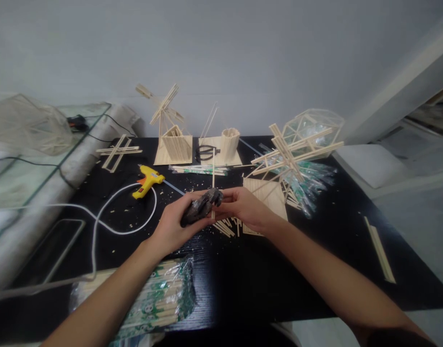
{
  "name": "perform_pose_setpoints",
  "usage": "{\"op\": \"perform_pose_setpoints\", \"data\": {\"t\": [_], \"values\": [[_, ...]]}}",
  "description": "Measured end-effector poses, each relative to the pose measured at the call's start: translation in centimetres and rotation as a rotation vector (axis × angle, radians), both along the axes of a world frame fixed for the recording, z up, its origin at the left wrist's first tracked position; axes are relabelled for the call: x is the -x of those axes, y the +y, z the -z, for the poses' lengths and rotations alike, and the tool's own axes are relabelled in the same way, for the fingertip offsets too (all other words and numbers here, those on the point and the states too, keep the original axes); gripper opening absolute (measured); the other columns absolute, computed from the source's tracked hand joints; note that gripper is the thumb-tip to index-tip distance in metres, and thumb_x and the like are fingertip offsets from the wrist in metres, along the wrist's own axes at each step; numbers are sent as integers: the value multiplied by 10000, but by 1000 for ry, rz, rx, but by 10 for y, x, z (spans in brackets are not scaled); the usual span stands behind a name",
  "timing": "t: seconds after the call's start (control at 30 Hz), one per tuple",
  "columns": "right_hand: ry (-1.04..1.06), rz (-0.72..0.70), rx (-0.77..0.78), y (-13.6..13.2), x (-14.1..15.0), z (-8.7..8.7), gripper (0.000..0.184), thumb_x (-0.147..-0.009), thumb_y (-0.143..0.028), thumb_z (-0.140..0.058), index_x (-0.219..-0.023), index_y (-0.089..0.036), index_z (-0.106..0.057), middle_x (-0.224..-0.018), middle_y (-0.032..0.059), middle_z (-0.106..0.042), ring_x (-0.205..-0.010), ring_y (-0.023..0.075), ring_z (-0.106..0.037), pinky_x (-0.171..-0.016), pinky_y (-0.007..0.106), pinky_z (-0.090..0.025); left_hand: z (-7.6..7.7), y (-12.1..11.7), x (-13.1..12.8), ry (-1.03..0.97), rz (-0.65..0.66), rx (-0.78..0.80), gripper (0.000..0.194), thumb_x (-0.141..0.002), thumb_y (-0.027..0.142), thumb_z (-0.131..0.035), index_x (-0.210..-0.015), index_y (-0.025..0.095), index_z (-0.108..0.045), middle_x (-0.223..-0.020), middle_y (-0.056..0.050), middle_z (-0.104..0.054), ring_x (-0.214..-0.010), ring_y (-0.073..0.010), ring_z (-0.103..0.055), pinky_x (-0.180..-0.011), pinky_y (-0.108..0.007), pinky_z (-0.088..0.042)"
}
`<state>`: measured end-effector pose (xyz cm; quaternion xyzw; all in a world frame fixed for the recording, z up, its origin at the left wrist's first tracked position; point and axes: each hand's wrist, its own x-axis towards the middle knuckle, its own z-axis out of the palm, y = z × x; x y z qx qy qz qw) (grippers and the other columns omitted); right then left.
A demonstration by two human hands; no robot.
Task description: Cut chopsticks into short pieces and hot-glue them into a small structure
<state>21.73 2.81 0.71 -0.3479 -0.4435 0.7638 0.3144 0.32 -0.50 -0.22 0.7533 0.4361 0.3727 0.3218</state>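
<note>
Inside the black surface's [250, 284] near edge, left hand [175, 217] clasps a dark-grey lumpy object [201, 206], right hand [248, 207] pinches a slim pale wooden stick [213, 173]; skewed pressure could snap it!

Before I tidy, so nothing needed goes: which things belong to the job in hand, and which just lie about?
Likely the job:
dark object in left hand
wooden stick at right hand
yellow glue gun

Seemingly just lying about:
pale faceted frame, far left
small black item beside it
</note>
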Motion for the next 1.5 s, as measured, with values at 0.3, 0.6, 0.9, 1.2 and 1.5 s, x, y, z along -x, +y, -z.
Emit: {"op": "perform_pose_setpoints", "data": {"t": [0.3, 0.6, 0.9, 1.2, 1.5], "values": [[-34, 58, -112, 1, 2, 3, 225, -685, -305, -884, -826, -181, -759, -828, 21, -766, -782, 153, -721, -854, 359, -601, 0, -1, -1, -12, 6, 28, 486, -831, 355, -798, -1269, 242, -621, -1275, -58, -708, -1068, -198, -699, -973, -341, -530], [-455, 348, -641, 3, -1, 6, 21, -833, -196, -720, -846, -182, -711, -784, 30, -746, -722, 166, -712, -731, 328, -591, -4, 7, 4, 323, -416, -71, 238, -945, 386, -588, -1068, 188, -641, -915, -35, -706, -822, -213, -675, -758, -328, -513], [-649, 383, -947, -1, 0, 6, 76, -881, -143, -670, -862, -199, -715, -821, 19, -763, -751, 162, -712, -715, 290, -535, 1, 10, 5, 681, -440, -122, 375, -980, 417, -515, -1241, 157, -585, -1153, -136, -695, -1043, -338, -681, -868, -440, -541], [-861, 341, -1181, -2, -2, 13, 166, -983, -159, -533, -904, -183, -677, -837, 52, -708, -765, 172, -651, -725, 295, -476, -4, 4, 0, 770, -332, -44, 248, -996, 403, -494, -1072, 185, -582, -1036, -97, -709, -947, -313, -714, -747, -381, -531], [-975, 260, -1130, -6, 0, 11, 230, -992, -148, -497, -793, -197, -601, -786, 41, -635, -709, 163, -567, -682, 295, -404, -10, -2, -8, 901, -324, 60, 216, -1008, 406, -452, -988, 203, -522, -886, -117, -735, -832, -333, -750, -643, -362, -501]]}}
